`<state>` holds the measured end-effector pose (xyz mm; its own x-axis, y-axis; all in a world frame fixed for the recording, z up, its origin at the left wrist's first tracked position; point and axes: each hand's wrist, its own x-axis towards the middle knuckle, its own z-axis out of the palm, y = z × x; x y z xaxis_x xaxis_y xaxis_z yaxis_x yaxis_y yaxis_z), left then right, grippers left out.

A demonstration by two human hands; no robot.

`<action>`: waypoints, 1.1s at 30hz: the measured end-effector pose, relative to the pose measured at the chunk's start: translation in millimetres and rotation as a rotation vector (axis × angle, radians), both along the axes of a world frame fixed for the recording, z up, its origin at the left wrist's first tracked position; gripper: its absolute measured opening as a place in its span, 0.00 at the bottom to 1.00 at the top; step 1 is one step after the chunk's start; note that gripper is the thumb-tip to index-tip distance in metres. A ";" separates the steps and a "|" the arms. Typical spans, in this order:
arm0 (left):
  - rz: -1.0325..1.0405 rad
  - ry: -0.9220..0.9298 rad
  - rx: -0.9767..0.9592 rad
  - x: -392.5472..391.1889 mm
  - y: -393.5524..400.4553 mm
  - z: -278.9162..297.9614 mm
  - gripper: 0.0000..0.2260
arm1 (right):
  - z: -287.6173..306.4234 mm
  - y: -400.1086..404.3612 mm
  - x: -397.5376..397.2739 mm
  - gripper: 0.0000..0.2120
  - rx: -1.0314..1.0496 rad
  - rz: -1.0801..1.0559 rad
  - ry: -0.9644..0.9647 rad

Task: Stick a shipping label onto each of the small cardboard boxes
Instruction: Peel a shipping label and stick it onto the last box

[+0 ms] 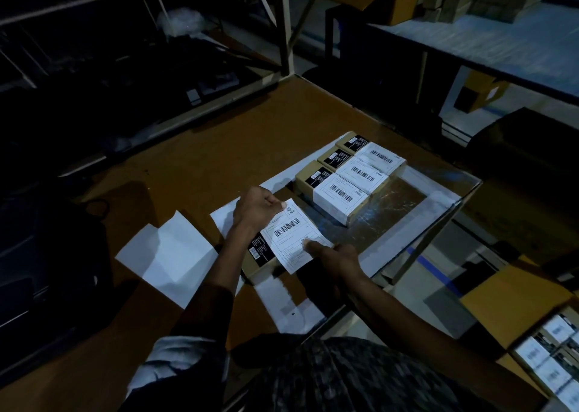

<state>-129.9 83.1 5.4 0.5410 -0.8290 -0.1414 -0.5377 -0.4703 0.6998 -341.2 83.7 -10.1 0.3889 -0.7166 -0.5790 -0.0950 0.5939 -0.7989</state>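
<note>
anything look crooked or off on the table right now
Mainly the white barcode shipping label that both hands hold over the small brown cardboard box: it sits skewed, corner overhanging, not yet flat. The three labelled boxes look tidy.

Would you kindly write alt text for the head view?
Two hands, left hand and right hand, lay a shipping label onto a small cardboard box on a brown table. Behind it stand three labelled boxes.

Dim room, brown table (194, 161), metal shelving (501, 45) behind.
</note>
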 end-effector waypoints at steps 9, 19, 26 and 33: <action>0.002 0.003 -0.023 -1.0 0.5 -3.3 0.09 | -6.4 -0.9 0.2 0.08 -0.020 -0.009 -0.030; 0.014 -0.004 -0.081 -3.2 4.3 -10.4 0.09 | -20.3 -5.2 1.2 0.13 -0.053 0.016 0.023; 0.038 -0.010 -0.125 -5.9 8.9 -18.8 0.08 | -21.7 -7.5 -1.1 0.15 -0.362 0.092 0.187; 0.017 -0.019 -0.169 -12.1 15.1 -18.8 0.08 | -24.0 -5.5 -3.5 0.19 -0.495 0.108 0.274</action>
